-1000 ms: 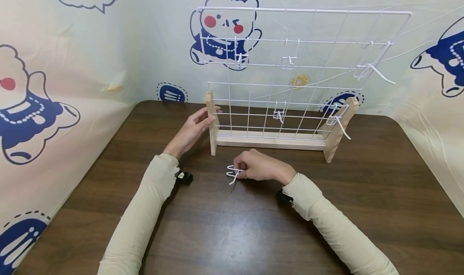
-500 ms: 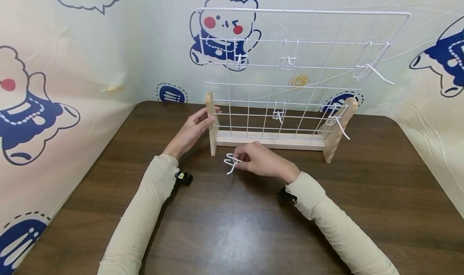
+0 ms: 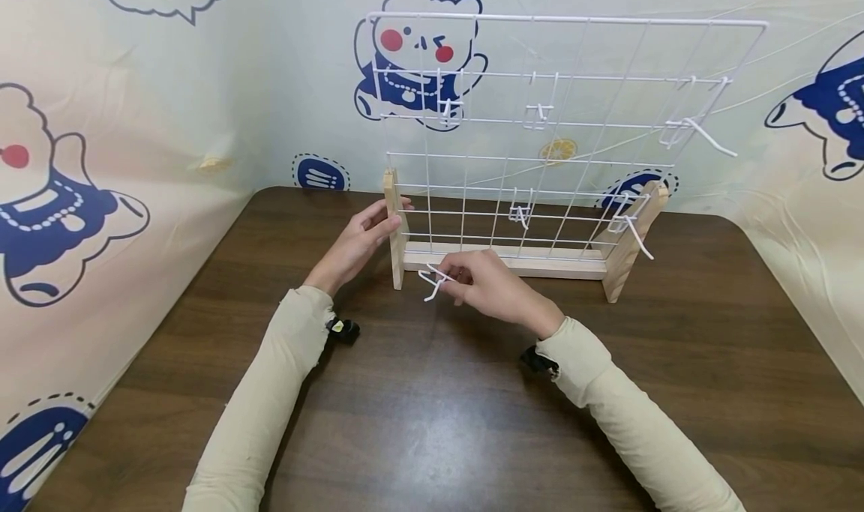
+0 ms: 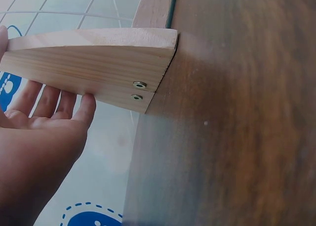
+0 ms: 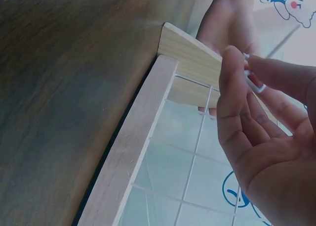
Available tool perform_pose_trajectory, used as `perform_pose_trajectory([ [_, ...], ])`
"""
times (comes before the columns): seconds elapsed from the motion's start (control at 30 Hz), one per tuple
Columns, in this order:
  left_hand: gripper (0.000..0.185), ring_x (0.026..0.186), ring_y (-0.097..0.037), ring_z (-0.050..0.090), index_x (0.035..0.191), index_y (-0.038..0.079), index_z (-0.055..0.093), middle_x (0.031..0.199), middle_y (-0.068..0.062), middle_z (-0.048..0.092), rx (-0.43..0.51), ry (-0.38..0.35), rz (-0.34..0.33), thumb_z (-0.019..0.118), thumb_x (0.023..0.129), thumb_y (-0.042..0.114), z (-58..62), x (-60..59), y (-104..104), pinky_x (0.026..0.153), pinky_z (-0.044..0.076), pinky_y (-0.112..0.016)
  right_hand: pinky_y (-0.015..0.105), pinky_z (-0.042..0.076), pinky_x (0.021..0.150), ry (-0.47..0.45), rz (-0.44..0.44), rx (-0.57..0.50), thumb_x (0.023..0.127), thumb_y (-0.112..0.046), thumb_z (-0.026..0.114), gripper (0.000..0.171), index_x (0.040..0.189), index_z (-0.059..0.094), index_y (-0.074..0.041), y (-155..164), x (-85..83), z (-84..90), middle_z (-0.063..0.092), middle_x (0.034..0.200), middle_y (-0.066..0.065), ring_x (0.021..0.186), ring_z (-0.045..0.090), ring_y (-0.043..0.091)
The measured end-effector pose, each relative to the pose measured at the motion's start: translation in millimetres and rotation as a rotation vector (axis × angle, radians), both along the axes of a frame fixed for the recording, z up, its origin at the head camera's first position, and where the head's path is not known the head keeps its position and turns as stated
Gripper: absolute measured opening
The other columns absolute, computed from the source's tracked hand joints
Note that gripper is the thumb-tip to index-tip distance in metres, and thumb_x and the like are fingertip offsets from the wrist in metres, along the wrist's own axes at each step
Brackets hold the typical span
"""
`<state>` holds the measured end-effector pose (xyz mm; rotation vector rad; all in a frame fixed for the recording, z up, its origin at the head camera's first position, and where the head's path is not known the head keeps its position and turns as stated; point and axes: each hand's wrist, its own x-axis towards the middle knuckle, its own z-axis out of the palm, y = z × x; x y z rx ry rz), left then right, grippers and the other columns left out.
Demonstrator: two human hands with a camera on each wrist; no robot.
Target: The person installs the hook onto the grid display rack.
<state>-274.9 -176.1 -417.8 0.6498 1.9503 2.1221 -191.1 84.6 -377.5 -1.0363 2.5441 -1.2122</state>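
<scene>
A white wire grid rack (image 3: 567,20) stands on wooden legs. My left hand (image 3: 355,244) holds its left wooden side panel (image 3: 395,235); in the left wrist view the thumb lies over the front edge of that panel (image 4: 98,65) and the fingers reach behind it. Between thumb and fingertips, my right hand (image 3: 498,287) pinches a white wire display hook (image 3: 435,279), raised in front of the rack's wooden base bar (image 3: 540,268). Its prong points down toward me in the head view. In the right wrist view the fingers partly hide the hook (image 5: 256,85).
Several similar hooks hang on the grid: upper left (image 3: 448,109), upper middle (image 3: 538,113), upper right (image 3: 709,137), lower middle (image 3: 520,214) and lower right (image 3: 637,238). The brown table (image 3: 418,437) spreads out before the rack. A printed curtain (image 3: 290,70) encloses the back and sides.
My right hand has lifted the hook up and forward from the tabletop toward the rack's base, and the hook has tilted somewhat. The left hand stays on the side panel.
</scene>
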Motion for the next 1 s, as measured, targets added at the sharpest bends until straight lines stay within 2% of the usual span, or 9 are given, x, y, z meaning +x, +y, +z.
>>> perform_pose_trajectory([
  [0.17, 0.047, 0.14, -0.025, 0.037, 0.146, 0.009, 0.046, 0.151, -0.016, 0.041, -0.017, 0.003, 0.005, 0.055, 0.103, 0.024, 0.2, 0.6, 0, 0.12, 0.02, -0.05, 0.031, 0.054, 0.058, 0.039, -0.038, -0.058, 0.095, -0.005, 0.066, 0.008, 0.102, 0.071, -0.004, 0, -0.2, 0.2, 0.07, 0.079, 0.001, 0.067, 0.069, 0.025],
  [0.3, 0.047, 0.139, -0.025, 0.038, 0.146, 0.007, 0.045, 0.15, -0.014, 0.043, -0.02, 0.003, 0.006, 0.055, 0.103, 0.023, -0.5, 0.0, 0, 0.12, 0.02, -0.049, 0.034, 0.056, 0.061, 0.074, -0.073, -0.107, 0.094, -0.004, 0.067, 0.009, 0.102, 0.072, -0.004, 1, -0.9, 1.0, 0.071, 0.08, 0.001, 0.066, 0.069, 0.02],
  [0.43, 0.046, 0.14, -0.026, 0.037, 0.145, 0.009, 0.046, 0.148, -0.011, 0.046, -0.017, -0.001, 0.011, 0.055, 0.103, 0.023, -0.9, -0.3, -1, 0.12, 0.02, -0.048, 0.03, 0.056, 0.06, 0.119, -0.116, -0.141, 0.094, -0.004, 0.068, 0.01, 0.102, 0.074, -0.003, 0, -1.7, 1.7, 0.072, 0.082, 0.002, 0.066, 0.069, 0.013],
  [0.63, 0.049, 0.142, -0.031, 0.034, 0.146, 0.006, 0.044, 0.15, -0.012, 0.044, -0.014, 0.002, 0.005, 0.055, 0.103, 0.023, 1.2, 0.1, -3, 0.12, 0.02, -0.05, 0.025, 0.054, 0.057, 0.161, -0.168, -0.211, 0.094, -0.004, 0.068, 0.008, 0.099, 0.074, -0.003, -4, -3.3, 6.8, 0.072, 0.08, 0.005, 0.068, 0.07, 0.02],
  [0.77, 0.048, 0.14, -0.027, 0.037, 0.146, 0.005, 0.043, 0.151, -0.014, 0.042, -0.017, 0.01, 0.015, 0.055, 0.103, 0.023, 2.1, 0.0, -6, 0.119, 0.021, -0.05, 0.026, 0.057, 0.062, 0.13, -0.183, -0.32, 0.093, -0.002, 0.069, 0.007, 0.097, 0.074, 0.001, -12, -6.3, 16.5, 0.073, 0.08, 0.011, 0.069, 0.07, 0.021],
  [0.87, 0.047, 0.14, -0.025, 0.038, 0.145, 0.007, 0.046, 0.151, -0.014, 0.042, -0.005, 0.006, 0.016, 0.056, 0.102, 0.023, 0.3, -1.0, -4, 0.119, 0.023, -0.049, 0.037, 0.06, 0.066, 0.091, -0.196, -0.397, 0.092, 0.0, 0.068, 0.008, 0.097, 0.073, 0.004, -19, -4.6, 26.2, 0.073, 0.08, 0.014, 0.07, 0.071, 0.026],
  [1.0, 0.052, 0.143, -0.03, 0.034, 0.148, 0.007, 0.044, 0.153, -0.014, 0.04, 0.005, -0.023, 0.019, 0.059, 0.101, 0.024, -0.8, -0.7, 0, 0.119, 0.023, -0.047, 0.04, 0.06, 0.069, 0.055, -0.246, -0.481, 0.093, 0.0, 0.068, 0.008, 0.098, 0.072, 0.004, -28, -6.8, 26.2, 0.073, 0.082, 0.017, 0.072, 0.072, 0.03],
])
